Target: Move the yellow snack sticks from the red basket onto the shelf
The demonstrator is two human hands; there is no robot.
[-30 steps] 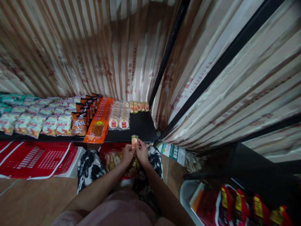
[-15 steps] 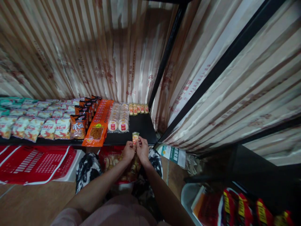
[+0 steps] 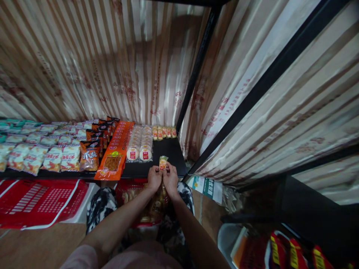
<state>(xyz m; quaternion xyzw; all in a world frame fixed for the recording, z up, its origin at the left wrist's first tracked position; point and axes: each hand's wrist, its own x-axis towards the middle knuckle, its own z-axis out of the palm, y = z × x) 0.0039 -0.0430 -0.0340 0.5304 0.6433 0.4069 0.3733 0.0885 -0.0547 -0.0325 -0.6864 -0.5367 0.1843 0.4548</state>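
Between the fingertips of my left hand (image 3: 155, 178) and my right hand (image 3: 170, 177) is a small yellow snack packet (image 3: 163, 163) with a red and white label. Both hands are closed on its lower end, at the front edge of the black shelf (image 3: 168, 149). Similar small packets (image 3: 164, 133) stand in a row at the back of the shelf. Left of them lie clear packs of round white biscuits (image 3: 145, 152). Below my hands, between my knees, a red basket (image 3: 120, 190) holds several more wrapped snacks, partly hidden by my forearms.
Orange snack strips (image 3: 113, 160), brown-orange bags (image 3: 89, 155) and white snack bags (image 3: 70, 157) fill the shelf's left part. A red basket (image 3: 42, 201) lies below. Black metal posts (image 3: 196, 67) and striped sheeting (image 3: 126, 56) stand behind. Red-yellow packs (image 3: 294, 254) sit at lower right.
The view has shifted slightly, so the shelf appears a little lower. Both hands still hold the packet, which now shows upright just above the fingers near the shelf's front edge.
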